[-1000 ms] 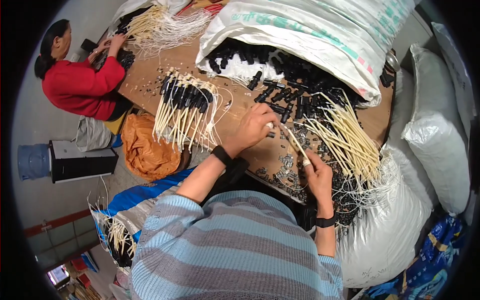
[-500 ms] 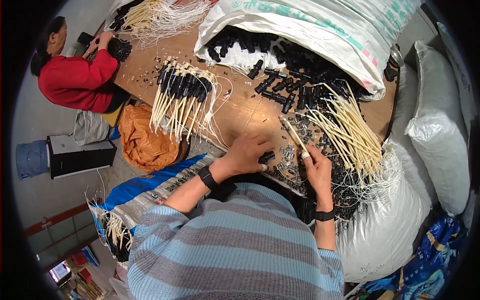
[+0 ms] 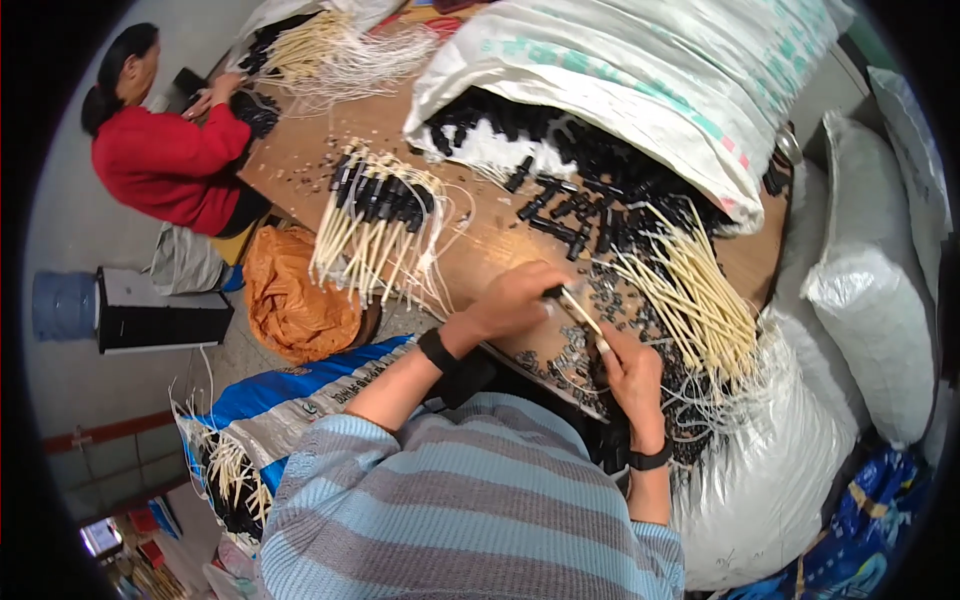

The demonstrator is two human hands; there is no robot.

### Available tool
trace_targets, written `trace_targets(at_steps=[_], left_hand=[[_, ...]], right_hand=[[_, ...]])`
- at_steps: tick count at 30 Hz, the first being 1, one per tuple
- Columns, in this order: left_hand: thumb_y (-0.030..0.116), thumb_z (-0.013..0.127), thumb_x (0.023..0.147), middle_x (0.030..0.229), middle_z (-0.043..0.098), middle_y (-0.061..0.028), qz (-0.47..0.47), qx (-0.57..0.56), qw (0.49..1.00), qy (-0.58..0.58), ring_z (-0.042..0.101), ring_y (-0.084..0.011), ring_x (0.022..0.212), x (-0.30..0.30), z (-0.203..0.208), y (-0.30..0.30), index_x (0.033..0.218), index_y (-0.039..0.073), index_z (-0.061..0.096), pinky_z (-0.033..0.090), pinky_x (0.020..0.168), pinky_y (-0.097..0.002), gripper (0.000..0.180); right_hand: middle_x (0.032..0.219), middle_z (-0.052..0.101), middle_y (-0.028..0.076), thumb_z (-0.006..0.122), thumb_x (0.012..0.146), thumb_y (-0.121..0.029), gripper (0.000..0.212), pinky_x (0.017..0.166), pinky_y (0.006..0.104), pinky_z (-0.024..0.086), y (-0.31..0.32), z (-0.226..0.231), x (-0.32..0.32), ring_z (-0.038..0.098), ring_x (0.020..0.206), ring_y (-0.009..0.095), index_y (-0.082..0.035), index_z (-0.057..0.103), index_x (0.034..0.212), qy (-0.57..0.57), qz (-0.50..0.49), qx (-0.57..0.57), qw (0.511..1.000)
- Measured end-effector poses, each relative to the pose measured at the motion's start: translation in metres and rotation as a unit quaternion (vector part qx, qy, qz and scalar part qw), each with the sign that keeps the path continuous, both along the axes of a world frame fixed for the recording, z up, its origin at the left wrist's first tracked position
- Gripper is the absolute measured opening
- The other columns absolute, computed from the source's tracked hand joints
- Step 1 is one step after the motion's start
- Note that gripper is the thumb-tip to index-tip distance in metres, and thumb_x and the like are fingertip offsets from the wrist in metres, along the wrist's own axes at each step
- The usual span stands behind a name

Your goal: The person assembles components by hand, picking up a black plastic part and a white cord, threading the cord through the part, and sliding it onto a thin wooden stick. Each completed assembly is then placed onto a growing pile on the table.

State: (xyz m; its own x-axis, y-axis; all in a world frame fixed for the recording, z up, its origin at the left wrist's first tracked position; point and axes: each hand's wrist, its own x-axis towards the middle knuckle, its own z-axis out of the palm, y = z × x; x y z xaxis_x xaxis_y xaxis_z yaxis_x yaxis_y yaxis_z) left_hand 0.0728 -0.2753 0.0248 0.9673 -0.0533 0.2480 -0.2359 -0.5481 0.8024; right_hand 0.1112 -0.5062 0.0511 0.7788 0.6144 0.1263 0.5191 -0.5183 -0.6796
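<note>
My left hand [image 3: 515, 300] pinches a small black plug at the upper end of a cream stick [image 3: 578, 311]. Its lower end sits between the fingers of my right hand [image 3: 628, 365]. Both hands meet over the near edge of the wooden table [image 3: 300, 165]. To the right of my hands a heap of loose cream sticks [image 3: 690, 295] lies with white wires trailing off the edge. Loose black plugs [image 3: 575, 225] spill from a big white sack [image 3: 640, 80] just beyond my hands. A bundle of finished sticks with black ends [image 3: 375, 225] lies to the left.
A person in a red top [image 3: 165, 160] works at the table's far left end beside another pile of sticks. An orange bag [image 3: 290, 300], a black box [image 3: 150, 315] and a blue water jug [image 3: 60, 305] stand on the floor at left. White filled sacks [image 3: 880, 330] crowd the right.
My left hand drew back from the black plugs toward me and met my right hand at the stick's upper end. My right hand kept hold of the stick.
</note>
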Motion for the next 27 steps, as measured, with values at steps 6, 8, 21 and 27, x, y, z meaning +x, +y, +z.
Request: trace_targets(at_steps=[6,8,21,27], left_hand=[[0.0,0.061,0.071,0.092,0.062,-0.009,-0.043,0.08,0.995,-0.049,0.059,-0.0253,0.095,0.005,-0.023,-0.001,0.103,0.012,0.065,0.044,0.086,-0.0361,0.034],[0.002,0.063,0.071,0.089,0.062,-0.0065,0.006,0.114,0.988,-0.1,0.059,-0.0243,0.095,0.004,-0.019,0.005,0.102,0.015,0.066,0.043,0.088,-0.0365,0.033],[-0.006,0.058,0.074,0.102,0.062,-0.012,0.015,-0.071,0.997,-0.009,0.061,-0.0279,0.093,0.001,-0.002,0.013,0.113,0.007,0.063,0.048,0.081,-0.0354,0.041],[-0.008,0.052,0.073,0.102,0.063,-0.0122,-0.052,-0.052,0.996,0.055,0.06,-0.0291,0.098,0.0,0.006,0.015,0.117,0.006,0.062,0.047,0.086,-0.0336,0.047]], right_hand=[[0.072,0.063,0.012,0.072,0.076,-0.015,0.041,0.054,0.0365,0.046,0.011,0.027,-0.002,0.062,0.063,0.029,-0.013,0.064,0.116,-0.123,0.026,-0.166,0.978],[0.067,0.064,0.01,0.08,0.069,-0.024,0.06,0.052,0.0358,0.047,-0.005,0.029,0.003,0.062,0.057,0.03,-0.013,0.058,0.124,-0.064,-0.054,-0.251,0.964],[0.077,0.062,0.017,0.055,0.092,-0.016,0.018,0.056,0.0372,0.045,-0.016,0.022,0.007,0.061,0.065,0.034,-0.005,0.064,0.103,0.061,-0.064,-0.045,0.995],[0.08,0.064,0.016,0.06,0.087,-0.008,0.017,0.059,0.0351,0.048,-0.012,0.024,0.006,0.063,0.068,0.032,-0.005,0.067,0.103,0.019,0.022,-0.01,1.0]])
